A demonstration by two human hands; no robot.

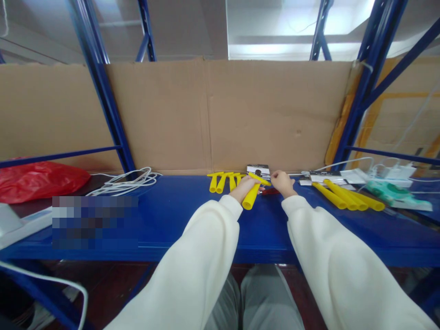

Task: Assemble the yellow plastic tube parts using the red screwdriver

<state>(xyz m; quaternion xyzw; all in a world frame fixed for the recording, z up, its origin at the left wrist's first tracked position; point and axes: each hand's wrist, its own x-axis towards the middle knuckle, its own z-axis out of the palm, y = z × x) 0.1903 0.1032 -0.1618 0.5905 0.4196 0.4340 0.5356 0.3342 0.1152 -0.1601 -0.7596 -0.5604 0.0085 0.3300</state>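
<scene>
My left hand (243, 187) is closed round a yellow T-shaped piece (251, 197), its wide end pointing toward me and its crossbar angled to the right. Just right of it, my right hand (282, 182) has its fingers curled together near the crossbar's end; whatever they pinch is too small to make out. Between the hands lies a red object (270, 192) on the blue table. Behind them is a black-and-white card packet (258, 171). Several yellow T-shaped pieces (221, 184) stand in a row left of my left hand.
Several yellow tubes (347, 197) lie at the right beside packets and a green-white item (395, 192). A coiled white cable (132, 182) and a red bag (41, 179) are at the left. Cardboard (220, 114) rises behind the blue table (165, 220), between blue posts.
</scene>
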